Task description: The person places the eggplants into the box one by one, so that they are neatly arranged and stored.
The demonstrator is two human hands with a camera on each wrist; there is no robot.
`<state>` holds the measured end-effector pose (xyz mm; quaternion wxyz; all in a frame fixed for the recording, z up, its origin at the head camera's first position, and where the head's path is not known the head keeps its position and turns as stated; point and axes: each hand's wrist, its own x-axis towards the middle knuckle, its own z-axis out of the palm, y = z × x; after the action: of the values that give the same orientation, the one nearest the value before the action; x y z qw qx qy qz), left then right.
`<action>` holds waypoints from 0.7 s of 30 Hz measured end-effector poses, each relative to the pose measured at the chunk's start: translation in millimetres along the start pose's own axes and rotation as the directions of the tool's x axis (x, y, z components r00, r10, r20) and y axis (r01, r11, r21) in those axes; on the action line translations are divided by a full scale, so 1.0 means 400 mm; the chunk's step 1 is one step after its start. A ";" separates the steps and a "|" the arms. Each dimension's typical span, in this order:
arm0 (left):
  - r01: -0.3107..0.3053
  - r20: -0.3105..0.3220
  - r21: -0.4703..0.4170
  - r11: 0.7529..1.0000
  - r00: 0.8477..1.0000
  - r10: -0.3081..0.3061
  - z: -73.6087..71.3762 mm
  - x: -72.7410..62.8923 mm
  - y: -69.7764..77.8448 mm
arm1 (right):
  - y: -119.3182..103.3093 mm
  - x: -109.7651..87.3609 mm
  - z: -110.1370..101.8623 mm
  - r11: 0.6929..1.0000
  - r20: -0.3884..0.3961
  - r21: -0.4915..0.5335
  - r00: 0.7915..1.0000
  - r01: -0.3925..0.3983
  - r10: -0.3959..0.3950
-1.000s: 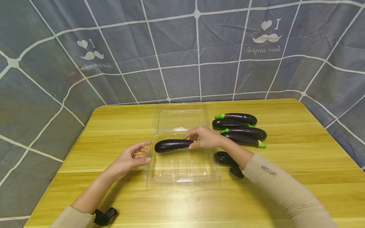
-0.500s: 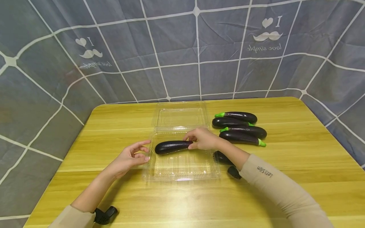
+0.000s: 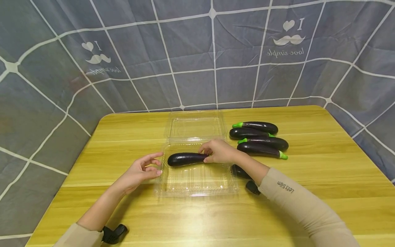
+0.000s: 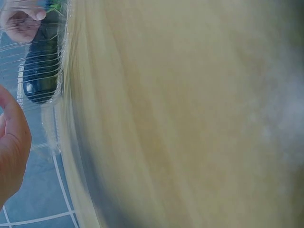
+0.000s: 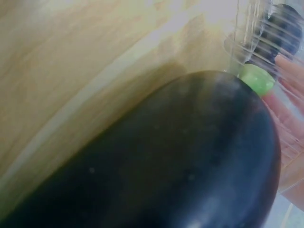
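An eggplant (image 3: 185,159) lies crosswise in the rear half of a clear plastic clamshell box (image 3: 197,190), whose lid (image 3: 197,127) is folded back flat. My right hand (image 3: 219,151) pinches the eggplant's right end between thumb and fingers; the stem there is mostly covered. At the box's left edge, my left hand (image 3: 143,171) has its fingers loosely bent and holds nothing. In the left wrist view the same eggplant (image 4: 40,71) shows through the ribbed box wall. A different eggplant (image 5: 190,156) fills much of the right wrist view, close to the lens.
Several eggplants (image 3: 262,149) with green stems lie in a stack of rows right of the box. One more eggplant (image 3: 240,171) sits partly under my right forearm. Black wrist devices (image 3: 114,234) hang below both wrists. A grey tiled-pattern curtain (image 3: 197,89) surrounds the wooden table (image 3: 197,226).
The eggplant in the box has shifted very slightly toward me with my right hand. My left hand stays in place beside the box.
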<state>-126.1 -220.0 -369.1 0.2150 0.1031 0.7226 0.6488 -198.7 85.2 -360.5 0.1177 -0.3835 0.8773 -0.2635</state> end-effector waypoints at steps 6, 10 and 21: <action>-0.001 0.002 0.003 1.000 1.000 0.001 0.001 -0.001 -0.002 | 0.000 -0.010 -0.008 0.994 -0.002 0.109 1.000 0.004 -0.004; 0.000 0.000 0.002 1.000 1.000 0.000 0.003 -0.002 -0.003 | 0.002 -0.018 -0.018 0.980 0.000 0.197 1.000 0.003 -0.003; -0.004 -0.004 0.018 1.000 1.000 0.004 0.000 0.001 -0.004 | -0.003 -0.056 -0.067 0.949 -0.037 0.316 0.999 0.007 0.004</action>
<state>-126.1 -219.9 -370.6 0.2112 0.1053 0.7286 0.6430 -193.9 111.0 -337.4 0.1611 -0.3555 0.8256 -0.4075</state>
